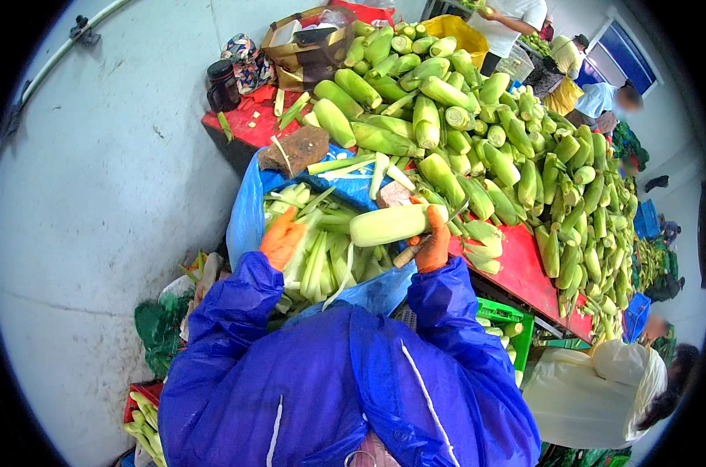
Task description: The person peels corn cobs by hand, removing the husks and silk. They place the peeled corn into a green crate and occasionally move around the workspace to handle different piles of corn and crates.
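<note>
My left hand (282,240), in an orange glove, is open with fingers loosely bent over loose pale-green husk strips (322,261) in a blue plastic bag (244,212); I see nothing gripped in it. My right hand (432,243), gloved the same way, holds a pale, partly husked corn cob (388,226) crosswise over the bag, along with a wooden-handled knife (407,254) whose curved metal part shows beside the cob's right end. A thin peeled strip hangs below the cob.
Unhusked corn (524,179) is heaped on a red table (516,265). Stones (294,150), a dark flask (221,87) and bags (302,50) lie at the back. A green crate (524,327) is right, a wall (80,179) left. Co-workers (594,381) are along the right and back.
</note>
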`<state>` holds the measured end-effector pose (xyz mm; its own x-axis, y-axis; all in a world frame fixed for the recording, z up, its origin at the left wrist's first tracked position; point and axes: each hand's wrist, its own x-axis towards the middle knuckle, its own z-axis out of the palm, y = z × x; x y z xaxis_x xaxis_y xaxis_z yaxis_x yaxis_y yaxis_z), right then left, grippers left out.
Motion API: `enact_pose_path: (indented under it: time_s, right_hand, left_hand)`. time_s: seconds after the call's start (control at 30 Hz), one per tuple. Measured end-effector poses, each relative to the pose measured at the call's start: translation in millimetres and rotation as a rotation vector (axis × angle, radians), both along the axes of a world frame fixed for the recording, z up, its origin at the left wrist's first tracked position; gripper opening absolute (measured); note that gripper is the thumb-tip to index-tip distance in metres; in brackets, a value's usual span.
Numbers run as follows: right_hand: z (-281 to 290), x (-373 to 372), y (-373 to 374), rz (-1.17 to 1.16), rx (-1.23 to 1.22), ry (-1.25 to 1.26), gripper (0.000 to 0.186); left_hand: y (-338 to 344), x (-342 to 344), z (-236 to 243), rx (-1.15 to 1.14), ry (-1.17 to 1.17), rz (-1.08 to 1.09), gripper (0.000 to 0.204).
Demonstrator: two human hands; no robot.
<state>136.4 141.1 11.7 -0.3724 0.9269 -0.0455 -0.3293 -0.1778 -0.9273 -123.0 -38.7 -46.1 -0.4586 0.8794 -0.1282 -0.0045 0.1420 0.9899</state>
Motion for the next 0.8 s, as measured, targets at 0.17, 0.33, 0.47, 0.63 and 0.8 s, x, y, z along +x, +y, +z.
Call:
enact_pose_path:
  time_s: [0.17, 0.33, 0.47, 0.63, 0.8]
  right_hand:
    - [16.9, -0.8, -25.2, -0.044, 0.005, 0.008, 0.061]
    - [6.9, 43.9, -21.4, -0.069, -0.001, 0.057, 0.066]
    - [8.0, 122.8, -33.0, -0.408, -0.115, 0.178, 0.054]
    - [13.5, 283.1, -77.0, -0.748, -0.091, -0.692, 0.037]
    - [22.5, 382.5, -99.1, -0.474, -0.398, -1.425, 0.045]
  left_hand:
    - [51.8, 60.4, 23.8, 0.142, -0.235, -0.51, 0.061]
    - [59.8, 103.1, 26.7, -0.041, -0.385, -0.627, 0.028]
    - [69.4, 81.1, 0.0, 0.497, -0.442, -0.817, 0.049]
    - [72.7, -2.9, -50.2, 0.191, 0.131, -0.341, 0.023]
    - [77.7, -11.7, -62.8, -0.166, 0.582, -0.113, 0.08]
